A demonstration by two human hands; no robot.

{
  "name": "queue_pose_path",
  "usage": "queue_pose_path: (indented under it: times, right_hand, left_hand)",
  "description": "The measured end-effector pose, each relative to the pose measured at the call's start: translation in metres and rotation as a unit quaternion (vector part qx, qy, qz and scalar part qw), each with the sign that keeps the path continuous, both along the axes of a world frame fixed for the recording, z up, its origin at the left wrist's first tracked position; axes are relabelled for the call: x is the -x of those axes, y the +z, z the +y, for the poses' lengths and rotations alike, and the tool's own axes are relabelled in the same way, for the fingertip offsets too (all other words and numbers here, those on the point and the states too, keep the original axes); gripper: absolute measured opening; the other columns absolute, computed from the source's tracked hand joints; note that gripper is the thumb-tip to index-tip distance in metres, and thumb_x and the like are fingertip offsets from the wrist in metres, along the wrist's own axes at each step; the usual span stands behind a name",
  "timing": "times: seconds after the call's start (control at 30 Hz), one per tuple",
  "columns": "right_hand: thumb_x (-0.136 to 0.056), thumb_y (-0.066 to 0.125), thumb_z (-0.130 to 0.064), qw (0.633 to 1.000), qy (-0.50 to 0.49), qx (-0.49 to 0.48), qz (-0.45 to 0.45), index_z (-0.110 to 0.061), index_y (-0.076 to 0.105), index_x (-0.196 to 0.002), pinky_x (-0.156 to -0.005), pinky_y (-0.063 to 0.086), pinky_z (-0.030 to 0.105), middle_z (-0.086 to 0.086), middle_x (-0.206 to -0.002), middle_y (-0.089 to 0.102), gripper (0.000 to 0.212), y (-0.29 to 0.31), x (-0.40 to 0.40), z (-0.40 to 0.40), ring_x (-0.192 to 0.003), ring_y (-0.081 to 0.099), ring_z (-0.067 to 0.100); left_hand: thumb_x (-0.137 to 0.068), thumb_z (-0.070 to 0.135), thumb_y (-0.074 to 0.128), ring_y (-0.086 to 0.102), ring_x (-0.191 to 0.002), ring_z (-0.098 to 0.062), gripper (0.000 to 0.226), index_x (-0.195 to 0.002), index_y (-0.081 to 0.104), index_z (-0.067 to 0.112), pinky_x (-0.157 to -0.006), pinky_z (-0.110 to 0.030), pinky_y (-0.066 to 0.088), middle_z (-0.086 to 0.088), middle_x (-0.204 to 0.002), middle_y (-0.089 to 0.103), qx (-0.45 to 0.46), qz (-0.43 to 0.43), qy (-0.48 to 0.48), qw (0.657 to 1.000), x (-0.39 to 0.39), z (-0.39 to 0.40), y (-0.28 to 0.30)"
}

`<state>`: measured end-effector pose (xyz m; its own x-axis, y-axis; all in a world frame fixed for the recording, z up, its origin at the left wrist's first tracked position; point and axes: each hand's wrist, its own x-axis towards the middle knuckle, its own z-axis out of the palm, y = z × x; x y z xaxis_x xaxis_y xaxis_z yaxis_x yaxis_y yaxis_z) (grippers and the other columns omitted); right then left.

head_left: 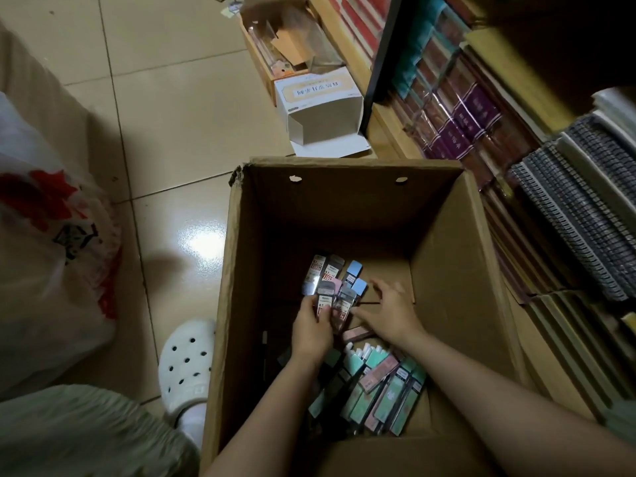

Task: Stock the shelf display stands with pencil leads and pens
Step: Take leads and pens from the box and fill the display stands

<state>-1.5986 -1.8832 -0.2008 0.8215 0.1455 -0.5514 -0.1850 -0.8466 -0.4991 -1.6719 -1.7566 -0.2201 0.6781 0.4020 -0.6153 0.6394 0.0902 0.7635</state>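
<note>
Lead cases (330,287): fanned bunch inside the box (444,242), gripped at the lower ends by my left hand (311,325); right hand (389,313) open beside them, holding nothing; I judge them light, rigid, slick plastic; pinch across flat faces; pens (378,387) lie loose below.

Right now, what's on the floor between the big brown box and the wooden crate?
In the head view, an empty white carton lies between the cardboard box and the wooden crate.
</note>
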Motion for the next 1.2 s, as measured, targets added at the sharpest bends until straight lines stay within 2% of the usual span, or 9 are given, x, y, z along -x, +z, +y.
queue_pose_path:
  times: [0.23, 0.4, 0.53, 0.67, 0.83, 0.9, 1.0, 1.1, 1.2]
  right_hand:
    - [-0.070, 0.083, -0.044, 0.999, -0.023, 0.045, -0.012, -0.025, 0.038, -0.143, -0.105, 0.040, 0.044, 0.004, -0.135, 0.035, 0.088, -0.026, 0.006, 0.026, -0.128, 0.038, 0.026]
    - [-0.073, 0.084, -0.018, 0.994, -0.105, -0.007, -0.019, -0.015, 0.049, -0.117, -0.088, 0.037, 0.026, 0.006, -0.127, 0.045, 0.056, -0.030, -0.002, 0.029, -0.116, 0.047, 0.023]
    - [-0.077, 0.080, -0.009, 0.994, -0.101, -0.020, -0.025, -0.016, 0.049, -0.115, -0.081, 0.036, 0.021, 0.005, -0.124, 0.048, 0.050, -0.028, 0.000, 0.027, -0.106, 0.048, 0.016]
    - [-0.075, 0.080, -0.003, 0.978, -0.196, -0.067, 0.021, -0.017, 0.047, -0.122, -0.086, 0.049, 0.029, 0.008, -0.125, 0.052, 0.059, -0.029, -0.003, 0.028, -0.108, 0.056, 0.024]
    - [-0.082, 0.072, 0.001, 0.953, -0.271, -0.135, 0.031, -0.021, 0.055, -0.108, -0.082, 0.058, 0.042, 0.010, -0.111, 0.064, 0.038, -0.015, -0.013, 0.013, -0.096, 0.066, 0.027]
    - [-0.084, 0.070, -0.001, 0.956, -0.255, -0.144, 0.000, -0.023, 0.057, -0.104, -0.076, 0.059, 0.036, 0.006, -0.104, 0.065, 0.033, 0.000, -0.019, 0.002, -0.092, 0.066, 0.022]
    - [-0.085, 0.070, -0.001, 0.971, -0.182, -0.148, -0.048, -0.025, 0.058, -0.105, -0.061, 0.046, 0.013, -0.009, -0.090, 0.061, 0.034, 0.039, -0.026, -0.010, -0.082, 0.060, 0.005]
    - [-0.083, 0.072, -0.001, 0.983, -0.096, -0.138, -0.070, -0.023, 0.058, -0.105, -0.066, 0.045, 0.017, -0.006, -0.094, 0.060, 0.035, 0.091, -0.031, -0.019, -0.090, 0.060, 0.012]
    - [-0.081, 0.075, -0.005, 0.989, -0.009, -0.111, -0.094, -0.026, 0.060, -0.108, -0.076, 0.048, 0.021, -0.004, -0.107, 0.059, 0.038, 0.160, -0.033, -0.029, -0.102, 0.058, 0.014]
  left_hand:
    - [-0.100, 0.019, 0.047, 0.066, -0.072, -0.014, 0.012, -0.109, 0.056, 0.018, -0.067, -0.033, 0.055, -0.001, -0.087, 0.068, -0.013, 0.006, 0.018, 1.000, -0.003, 0.000, -0.009]
    - [-0.100, 0.019, 0.047, 0.064, -0.074, -0.009, 0.012, -0.108, 0.057, 0.019, -0.062, -0.025, 0.051, 0.003, -0.087, 0.067, -0.018, 0.013, 0.020, 1.000, -0.004, -0.001, -0.013]
    - [-0.101, 0.016, 0.045, 0.062, -0.071, -0.017, 0.012, -0.108, 0.054, 0.014, -0.072, -0.042, 0.057, -0.003, -0.083, 0.066, 0.040, 0.018, 0.048, 0.998, -0.005, -0.002, -0.010]
    - [-0.101, 0.015, 0.046, 0.061, -0.071, -0.012, 0.011, -0.105, 0.055, 0.015, -0.068, -0.033, 0.054, -0.004, -0.086, 0.066, 0.033, 0.024, 0.040, 0.998, -0.004, -0.002, -0.008]
    - [-0.101, 0.019, 0.045, 0.066, -0.081, -0.017, 0.010, -0.107, 0.054, 0.020, -0.078, -0.041, 0.057, -0.005, -0.094, 0.068, 0.004, 0.017, 0.026, 0.999, -0.004, -0.001, 0.003]
    - [-0.102, 0.021, 0.044, 0.067, -0.085, -0.021, 0.011, -0.109, 0.052, 0.019, -0.077, -0.041, 0.057, -0.006, -0.096, 0.068, -0.020, 0.013, 0.006, 1.000, -0.006, -0.002, 0.012]
    - [-0.101, 0.024, 0.044, 0.065, -0.092, -0.028, 0.014, -0.110, 0.050, 0.014, -0.082, -0.047, 0.055, -0.009, -0.100, 0.065, -0.042, -0.005, -0.053, 0.998, -0.016, -0.005, 0.034]
    - [-0.101, 0.021, 0.044, 0.065, -0.090, -0.027, 0.012, -0.112, 0.047, 0.016, -0.081, -0.045, 0.055, -0.005, -0.097, 0.062, -0.051, -0.041, -0.118, 0.991, -0.033, -0.006, 0.068]
    - [-0.099, 0.018, 0.045, 0.063, -0.080, -0.018, 0.015, -0.112, 0.040, 0.022, -0.058, -0.032, 0.050, -0.001, -0.094, 0.062, -0.068, -0.066, -0.228, 0.969, -0.055, -0.001, 0.115]
